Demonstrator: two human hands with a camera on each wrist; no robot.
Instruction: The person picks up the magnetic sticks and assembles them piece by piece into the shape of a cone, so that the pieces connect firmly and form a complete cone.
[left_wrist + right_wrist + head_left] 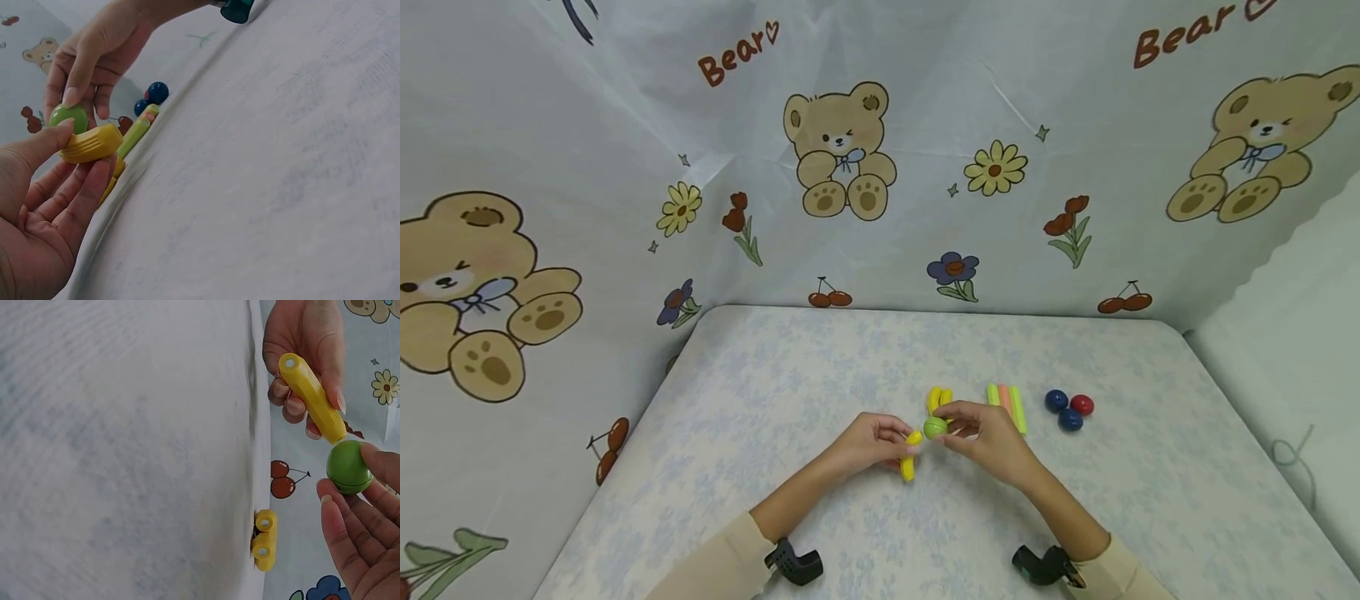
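My left hand point(874, 442) pinches a short, slightly curved yellow stick point(907, 468) between thumb and fingers. A silvery disc shows in one end of that yellow stick point(311, 397) in the right wrist view. Opposite it, my right hand point(992, 433) holds a green ball point(934, 428) with thumb and fingertips. The ball point(347, 467) sits right at the other end of the stick, with a thin seam line around it. Both are held up over the table, and in the left wrist view the green ball point(69, 117) is partly covered by the left thumb.
Behind the right hand lie two more yellow curved sticks point(934, 398). Beside them are two light-green straight sticks point(1018, 408) with an orange stick point(1004, 395) between. Further right are two blue balls point(1056, 401) and a red ball point(1082, 405). A bear-print cloth point(910, 242) hangs behind the table.
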